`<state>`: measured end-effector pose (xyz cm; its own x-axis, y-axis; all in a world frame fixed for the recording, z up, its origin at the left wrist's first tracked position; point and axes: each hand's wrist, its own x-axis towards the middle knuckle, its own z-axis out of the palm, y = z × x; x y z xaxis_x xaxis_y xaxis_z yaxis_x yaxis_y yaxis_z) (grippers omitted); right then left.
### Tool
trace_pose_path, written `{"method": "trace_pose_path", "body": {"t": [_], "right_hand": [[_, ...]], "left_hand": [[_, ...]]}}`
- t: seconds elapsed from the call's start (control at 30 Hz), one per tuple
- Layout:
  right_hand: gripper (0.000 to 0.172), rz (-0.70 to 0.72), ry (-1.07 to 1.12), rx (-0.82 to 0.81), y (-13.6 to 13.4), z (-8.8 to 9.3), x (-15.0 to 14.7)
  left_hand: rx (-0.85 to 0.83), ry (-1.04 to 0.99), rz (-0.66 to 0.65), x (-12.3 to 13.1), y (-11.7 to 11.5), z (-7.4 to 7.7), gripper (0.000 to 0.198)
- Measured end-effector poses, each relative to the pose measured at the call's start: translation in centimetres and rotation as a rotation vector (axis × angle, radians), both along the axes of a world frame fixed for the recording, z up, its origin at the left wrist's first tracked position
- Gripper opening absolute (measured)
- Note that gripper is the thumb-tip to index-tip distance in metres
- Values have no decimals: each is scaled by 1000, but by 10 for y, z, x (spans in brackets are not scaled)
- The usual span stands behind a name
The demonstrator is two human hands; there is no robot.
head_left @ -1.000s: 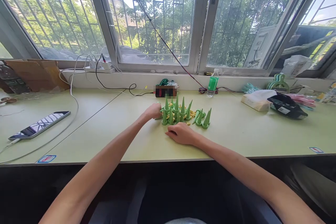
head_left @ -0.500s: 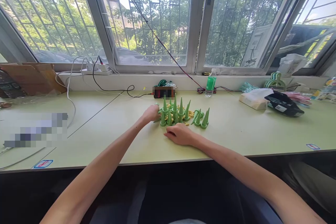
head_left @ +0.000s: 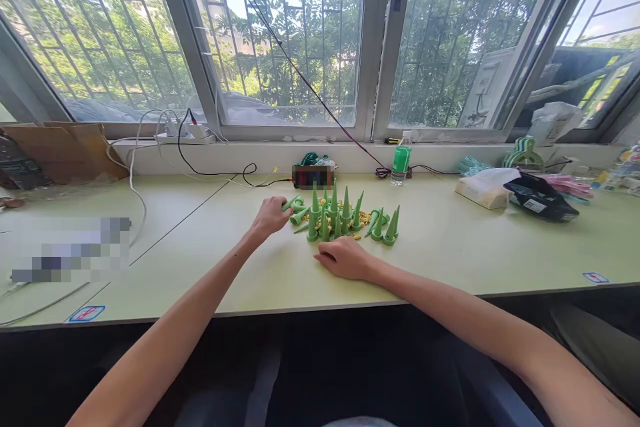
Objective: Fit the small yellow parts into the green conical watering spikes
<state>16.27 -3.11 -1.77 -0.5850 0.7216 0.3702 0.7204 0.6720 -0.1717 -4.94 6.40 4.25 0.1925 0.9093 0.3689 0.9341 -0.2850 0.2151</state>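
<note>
My left hand [head_left: 273, 215] is closed on a green plastic spike [head_left: 291, 202] whose tapered end sticks out to the right of the fingers. Just right of it, several like spikes [head_left: 333, 203] stand point-up in a cluster, while others [head_left: 299, 215] lie on their sides at its left edge. Small yellowish pieces [head_left: 365, 219] are scattered among them. In front of the cluster my right hand [head_left: 345, 257] rests on the table with its fingers curled in; what they hold, if anything, is hidden. A smaller group of spikes [head_left: 390, 229] stands to the right.
Behind the cluster sits a blurred dark device [head_left: 313, 177] with a cable. A green-labelled bottle [head_left: 401, 159] stands by the wall. On the right of the table [head_left: 440, 253] are a tissue box [head_left: 481, 189] and a black packet [head_left: 543, 197]; a power strip [head_left: 187, 136] rests on the sill.
My left hand has drawn back leftward from the cluster, bringing a green spike with it. My right hand stays in nearly the same place.
</note>
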Motion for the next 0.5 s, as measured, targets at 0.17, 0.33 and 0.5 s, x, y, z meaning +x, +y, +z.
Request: {"method": "trace_pose_path", "body": {"t": [0.17, 0.33, 0.5], "right_hand": [[27, -1, 18, -12, -2, 0, 1], [25, 2, 63, -26, -5, -2, 7], [14, -58, 201, -47, -12, -7, 28]], "left_hand": [[151, -299, -60, -1, -31, 3, 28], [153, -409, -307, 18, -70, -7, 27], [119, -409, -423, 43, -84, -30, 24]]}}
